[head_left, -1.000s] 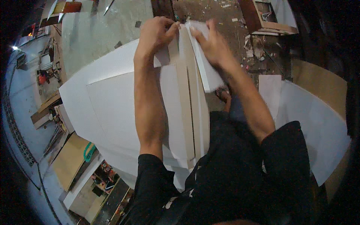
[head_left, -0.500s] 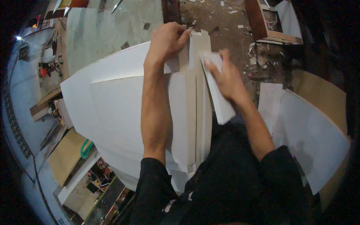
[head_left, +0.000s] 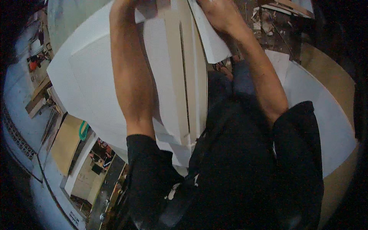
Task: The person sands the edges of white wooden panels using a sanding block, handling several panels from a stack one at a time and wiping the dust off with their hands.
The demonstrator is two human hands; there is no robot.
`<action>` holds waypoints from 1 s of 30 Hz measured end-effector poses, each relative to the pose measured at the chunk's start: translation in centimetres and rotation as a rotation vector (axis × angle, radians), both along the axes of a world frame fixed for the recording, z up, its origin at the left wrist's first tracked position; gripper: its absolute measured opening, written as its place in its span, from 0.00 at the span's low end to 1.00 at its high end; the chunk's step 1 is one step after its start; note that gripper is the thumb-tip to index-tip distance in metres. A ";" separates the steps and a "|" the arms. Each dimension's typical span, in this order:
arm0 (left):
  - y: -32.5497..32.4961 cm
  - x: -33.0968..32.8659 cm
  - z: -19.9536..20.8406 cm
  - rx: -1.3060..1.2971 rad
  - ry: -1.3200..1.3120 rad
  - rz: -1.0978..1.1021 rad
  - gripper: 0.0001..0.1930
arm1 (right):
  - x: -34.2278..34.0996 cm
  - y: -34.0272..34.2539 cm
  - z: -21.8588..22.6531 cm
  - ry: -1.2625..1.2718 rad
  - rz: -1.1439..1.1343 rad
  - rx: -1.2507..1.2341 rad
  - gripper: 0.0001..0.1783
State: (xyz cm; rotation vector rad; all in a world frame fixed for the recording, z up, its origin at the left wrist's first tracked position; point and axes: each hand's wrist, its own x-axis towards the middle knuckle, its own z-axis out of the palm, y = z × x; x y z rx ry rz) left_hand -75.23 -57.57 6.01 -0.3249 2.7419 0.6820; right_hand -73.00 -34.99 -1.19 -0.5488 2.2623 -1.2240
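Note:
My right hand [head_left: 221, 16] grips a narrow white board [head_left: 214, 45] from its right side, partly cut off by the top edge. The board slants beside the long cream edges of a stack of white panels [head_left: 94, 80]. A dark gap [head_left: 183, 65] runs lengthwise between those edges. My left hand [head_left: 123, 5] reaches over the stack to its far end. Only its wrist end shows; the fingers are beyond the top of the picture.
A large white panel [head_left: 314, 115] leans at the right, with a brown board [head_left: 331, 73] behind it. Scraps litter the floor at upper right. At lower left are a tan board [head_left: 71, 143], a green coil [head_left: 83, 130] and an open cabinet [head_left: 90, 172].
The view has shifted, so both hands and the stack sit higher in the picture. My left hand's fingers have gone out of sight. The right hand still holds the narrow board.

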 end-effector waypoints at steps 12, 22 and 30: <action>0.7 1.4 -0.6 -0.142 0.492 -0.167 0.32 | 21.4 12.8 -0.8 -0.041 0.074 0.147 0.54; 9.8 23.6 2.7 -0.480 0.317 0.286 0.37 | 32.5 18.1 2.2 -0.117 0.111 0.122 0.52; 10.0 22.5 3.2 -0.439 0.312 0.275 0.36 | 28.1 15.1 3.9 -0.130 -0.028 0.085 0.44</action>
